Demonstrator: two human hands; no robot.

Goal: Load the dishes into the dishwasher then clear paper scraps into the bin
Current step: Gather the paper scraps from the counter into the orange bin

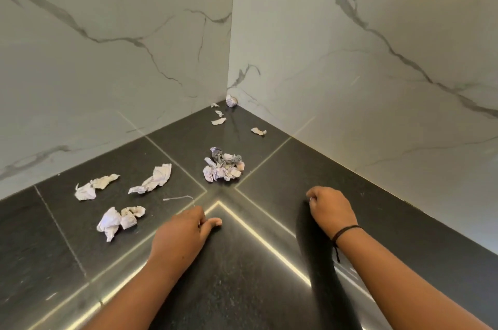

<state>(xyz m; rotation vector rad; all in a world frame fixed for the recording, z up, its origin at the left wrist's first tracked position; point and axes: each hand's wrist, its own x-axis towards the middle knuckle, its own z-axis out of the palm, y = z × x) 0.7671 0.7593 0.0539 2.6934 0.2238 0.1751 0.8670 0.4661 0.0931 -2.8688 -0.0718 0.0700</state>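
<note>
Crumpled paper scraps lie on a dark stone counter (269,289) in a corner. A gathered heap of scraps (223,168) sits in the middle, just beyond my hands. Three larger scraps lie to the left (151,181), (91,188), (118,220). Small bits (218,121), (258,131) and a ball (231,100) lie deep in the corner. My left hand (186,232) rests knuckles-up on the counter with its fingers bent down at the end of a thin thread (177,197). My right hand (331,208) is curled, pinching a tiny white scrap at its fingertips.
Marble-look walls (134,60) close the counter in at the back left and back right, meeting at the corner. Bright light strips reflect off the counter near my arms. No bin, dishes or dishwasher are in view.
</note>
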